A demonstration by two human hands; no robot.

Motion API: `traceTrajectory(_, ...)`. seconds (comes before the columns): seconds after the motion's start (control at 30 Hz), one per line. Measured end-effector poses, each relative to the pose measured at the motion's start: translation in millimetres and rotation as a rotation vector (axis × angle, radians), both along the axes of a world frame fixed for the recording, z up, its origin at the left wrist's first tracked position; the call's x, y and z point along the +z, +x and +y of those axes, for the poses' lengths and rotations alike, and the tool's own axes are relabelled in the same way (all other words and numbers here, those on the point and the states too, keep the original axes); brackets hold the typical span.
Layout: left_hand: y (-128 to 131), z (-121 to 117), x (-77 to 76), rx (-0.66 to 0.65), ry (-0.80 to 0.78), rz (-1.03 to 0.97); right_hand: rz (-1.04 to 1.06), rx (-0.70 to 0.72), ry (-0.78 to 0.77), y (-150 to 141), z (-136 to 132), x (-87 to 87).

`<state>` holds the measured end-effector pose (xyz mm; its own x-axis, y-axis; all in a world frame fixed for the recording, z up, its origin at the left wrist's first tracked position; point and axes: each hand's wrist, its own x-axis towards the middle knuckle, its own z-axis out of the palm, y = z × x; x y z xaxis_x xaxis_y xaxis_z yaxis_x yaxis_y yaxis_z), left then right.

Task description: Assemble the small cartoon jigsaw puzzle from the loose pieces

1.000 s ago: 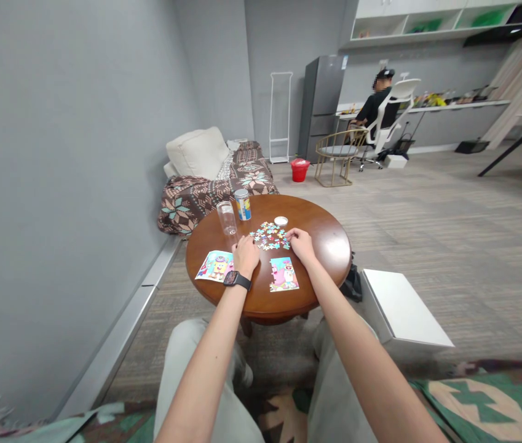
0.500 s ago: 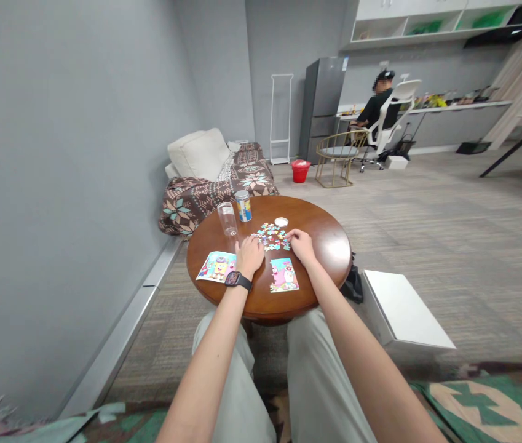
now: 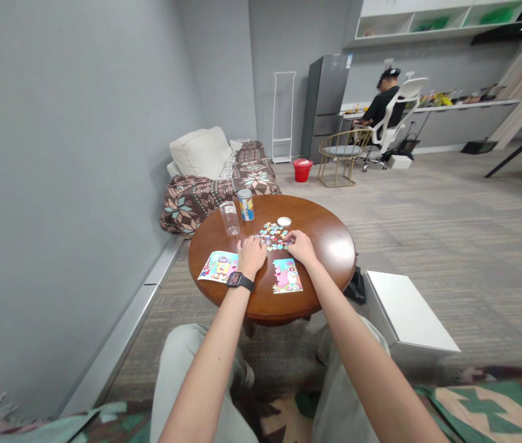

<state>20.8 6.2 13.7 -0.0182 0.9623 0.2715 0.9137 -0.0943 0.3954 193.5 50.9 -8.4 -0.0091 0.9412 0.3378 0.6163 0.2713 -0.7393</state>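
Loose jigsaw puzzle pieces (image 3: pixel 272 231) lie in a heap on the round brown table (image 3: pixel 320 215). My left hand (image 3: pixel 252 254), with a black watch on the wrist, lies on the table with fingers stretched out at the heap's left edge. At the right edge, my right hand (image 3: pixel 300 247) has its fingers bent down and pinched together on a puzzle piece, which they mostly cover. Closer to me is a joined section of puzzle (image 3: pixel 287 275) with pink and white cartoon figures. A printed cartoon picture sheet (image 3: pixel 217 267) lies left of my left wrist, partly covered by it.
Behind the heap stand a clear glass (image 3: pixel 230 219), a colourful can (image 3: pixel 246 206) and a round white lid (image 3: pixel 283 221). A white box (image 3: pixel 411 307) sits on the floor to the right. Farther back are a red bin (image 3: pixel 302 170) and a seated person (image 3: pixel 383 104).
My knees have spread apart below the table. The view has shifted slightly, and the right fingers have moved a little over the pieces. The left hand stays in place.
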Motion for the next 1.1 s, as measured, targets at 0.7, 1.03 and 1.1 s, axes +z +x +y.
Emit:
traceTrajectory(0.7,-0.6,2.1,1.5,-0.025,0.024,-0.022,-0.095,0.021,-0.020,-1.9,-1.2,2.3)
traceTrajectory(1.03,1.9,3.6,3.3,-0.294,0.097,-0.044,-0.131,0.021,-0.028,-2.0,-3.2,5.2)
traceTrajectory(1.1,2.2,3.2,4.0,-0.331,0.090,-0.051,-0.128,0.025,-0.035,-1.5,-3.2,5.4)
